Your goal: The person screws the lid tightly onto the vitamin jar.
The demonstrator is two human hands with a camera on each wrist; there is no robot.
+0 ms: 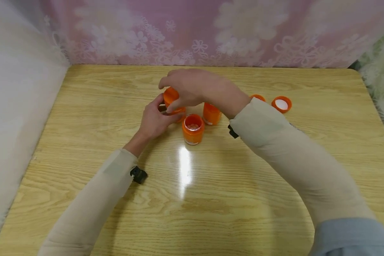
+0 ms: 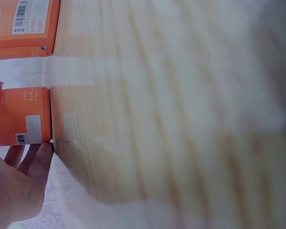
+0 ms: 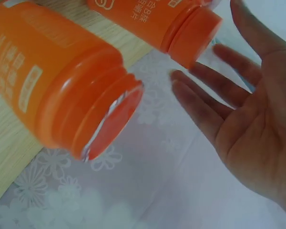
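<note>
1. The capped bottle (image 2: 21, 117) stands upright at the left end of the group, its base on the table (image 1: 211, 213). Its long axis is vertical, with the orange cap (image 3: 196, 37) at the top.

2. The relation which matters most, in my judgement, is between this cap and the right hand (image 1: 192, 87): the hand is above it and comes from its right side, so it is the nearer hand to the cap.

3. The right hand grasps nothing; in its wrist view the fingers are nearly straight and spread apart, with the cap between thumb and fingers. Whether any fingertip touches the cap, I cannot tell.

4. The left hand (image 1: 155, 121) lies lower, on the left of the bottle, and grips the body, thumb on the near side, fingers around behind.

5. Just beside, nearer to the person, stands an uncapped bottle (image 1: 193, 136) with tablets visible inside. Another orange bottle (image 1: 212, 115) is behind it to the right, its top hidden by the right arm.

6. Farther right lie a white-lined cap (image 1: 281, 104) and a half-hidden cap (image 1: 258, 96).
</note>
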